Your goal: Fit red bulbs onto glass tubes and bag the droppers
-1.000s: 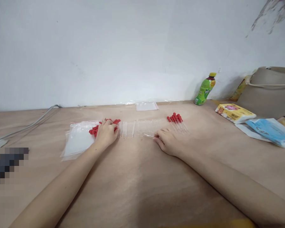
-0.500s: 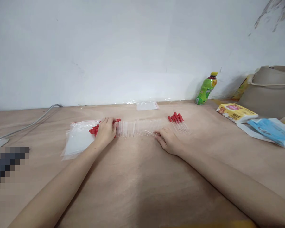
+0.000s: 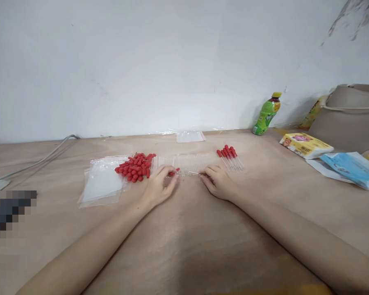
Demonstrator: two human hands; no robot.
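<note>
My left hand [image 3: 160, 183] pinches a red rubber bulb [image 3: 172, 174] between thumb and fingers, in front of a row of clear glass tubes [image 3: 190, 162]. Facing it, my right hand [image 3: 217, 180] is closed on the end of one glass dropper tube [image 3: 193, 173], whose free end points left toward the bulb. A gap separates bulb and tube. Left of the row lies a heap of red rubber bulbs [image 3: 135, 167]. Several droppers with red bulbs fitted [image 3: 230, 155] lie together to the right of my right hand.
Clear zip bags [image 3: 101, 184] lie left of the bulbs, and another bag [image 3: 190, 137] is by the wall. At the right are a green bottle [image 3: 266, 114], a yellow tissue pack [image 3: 307, 145], a blue packet [image 3: 356, 170] and a beige bin [image 3: 347, 119]. A grey cable [image 3: 52, 153] runs at left.
My left hand has moved right from the bulb heap with a red bulb in its fingers, uncovering the heap. My right hand has stayed in place with the tube, now held more level.
</note>
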